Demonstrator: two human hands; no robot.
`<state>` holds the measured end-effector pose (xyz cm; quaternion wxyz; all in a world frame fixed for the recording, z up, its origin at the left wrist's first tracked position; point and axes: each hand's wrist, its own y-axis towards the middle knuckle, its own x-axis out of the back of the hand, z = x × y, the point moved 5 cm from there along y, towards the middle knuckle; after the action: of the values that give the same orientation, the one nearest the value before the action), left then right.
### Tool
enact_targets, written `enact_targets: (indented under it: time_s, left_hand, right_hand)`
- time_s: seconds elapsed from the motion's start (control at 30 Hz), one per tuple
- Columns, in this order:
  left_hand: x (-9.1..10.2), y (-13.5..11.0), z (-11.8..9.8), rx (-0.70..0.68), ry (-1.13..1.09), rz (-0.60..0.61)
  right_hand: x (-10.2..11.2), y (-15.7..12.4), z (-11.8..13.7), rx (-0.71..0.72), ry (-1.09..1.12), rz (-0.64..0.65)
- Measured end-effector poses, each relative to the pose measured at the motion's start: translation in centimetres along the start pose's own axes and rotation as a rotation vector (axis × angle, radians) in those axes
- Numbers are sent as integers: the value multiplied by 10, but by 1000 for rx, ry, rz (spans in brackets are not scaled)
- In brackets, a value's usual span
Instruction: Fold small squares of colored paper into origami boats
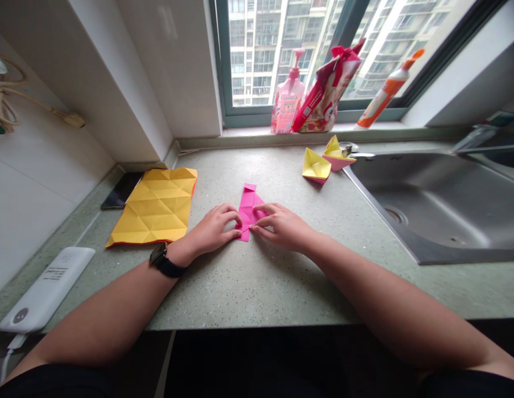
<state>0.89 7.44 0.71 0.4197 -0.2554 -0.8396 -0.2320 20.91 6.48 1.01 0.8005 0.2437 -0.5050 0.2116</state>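
A narrow folded pink paper (247, 204) lies flat on the speckled green counter (257, 282), its far end pointing toward the window. My left hand (215, 228) presses on its near left part with the fingertips; a black watch sits on that wrist. My right hand (282, 225) pinches and presses its near right edge, fingers laid over the paper. The near end of the paper is hidden under both hands.
A creased yellow sheet (157, 205) lies left of the hands, a dark phone (121, 190) beyond it, a white power bank (45, 290) at the near left. Two folded yellow-pink paper boats (325, 160) sit by the steel sink (439, 204). Bottles and a red bag stand on the sill.
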Motion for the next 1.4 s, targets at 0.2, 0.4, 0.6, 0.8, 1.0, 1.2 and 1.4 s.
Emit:
enact_targets:
  time_s: [0.2,0.4,0.6,0.8,1.0,1.2,1.4]
  left_hand:
    - [3,-3,2,-17,-31,45]
    - [4,-2,0,-29,-53,40]
    - [4,-4,-4,-78,-35,41]
    - [3,-8,-13,-151,37,88]
    - [4,-12,-17,-226,74,8]
    - [10,-14,-23,-275,127,-136]
    - [27,-15,-32,-266,55,-362]
  right_hand:
    - [1,1,-11,-5,93,-146]
    - [11,5,-57,-248,446,-356]
    - [3,7,-77,-449,902,-283]
    - [-6,6,-68,-555,1192,-181]
    - [-6,7,-69,-560,1302,-176]
    - [-3,8,-68,-579,1436,-164]
    - [-1,7,-61,-570,1354,-187]
